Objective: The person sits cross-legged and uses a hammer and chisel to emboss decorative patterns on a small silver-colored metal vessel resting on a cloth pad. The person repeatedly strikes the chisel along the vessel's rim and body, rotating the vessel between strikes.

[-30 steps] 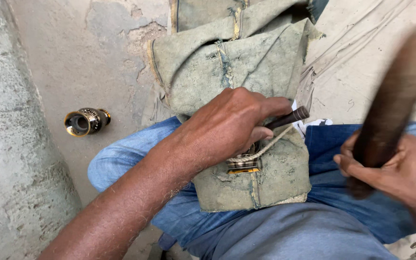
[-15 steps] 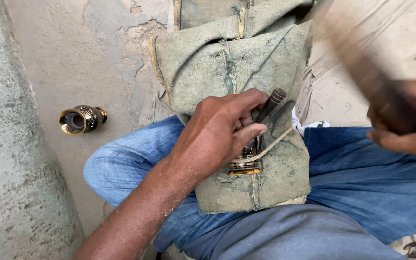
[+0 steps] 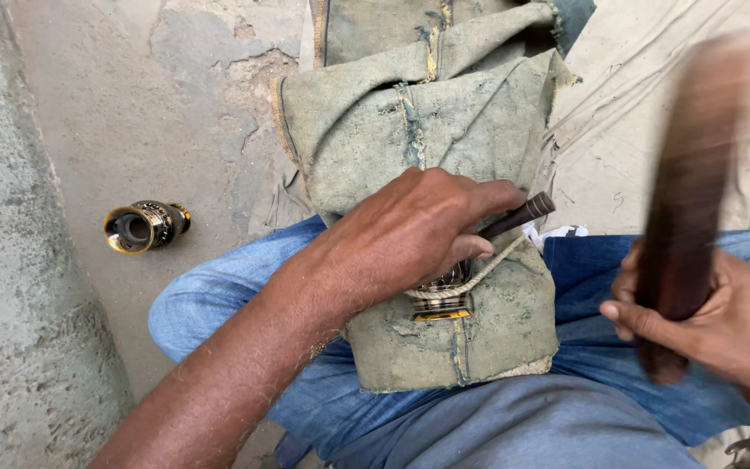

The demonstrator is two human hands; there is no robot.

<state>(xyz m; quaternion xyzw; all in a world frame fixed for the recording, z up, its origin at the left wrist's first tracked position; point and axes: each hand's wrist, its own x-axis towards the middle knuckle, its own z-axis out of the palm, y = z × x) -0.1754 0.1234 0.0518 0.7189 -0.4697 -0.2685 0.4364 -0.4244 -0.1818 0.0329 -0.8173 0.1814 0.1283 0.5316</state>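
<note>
My left hand [image 3: 410, 230] grips a thin dark metal punch [image 3: 518, 215], its tip set on a small brass-coloured engraved piece [image 3: 440, 300]. That piece rests on a worn greenish denim pad [image 3: 444, 130] across my lap and is held down by a pale cord [image 3: 488, 269]. My right hand [image 3: 713, 317] is closed around a dark wooden stick [image 3: 687, 200], raised upright to the right of the pad and blurred with motion.
A second brass-and-black engraved cylinder [image 3: 142, 226] lies on the concrete floor [image 3: 97, 113] to the left. A rounded concrete kerb [image 3: 19, 287] runs down the left edge. Beige cloth [image 3: 653, 78] covers the ground at upper right. My legs are in blue jeans [image 3: 219, 304].
The wooden stick in my right hand swung up to the upper right and has come back down and nearer, standing upright. My left hand stayed on the punch.
</note>
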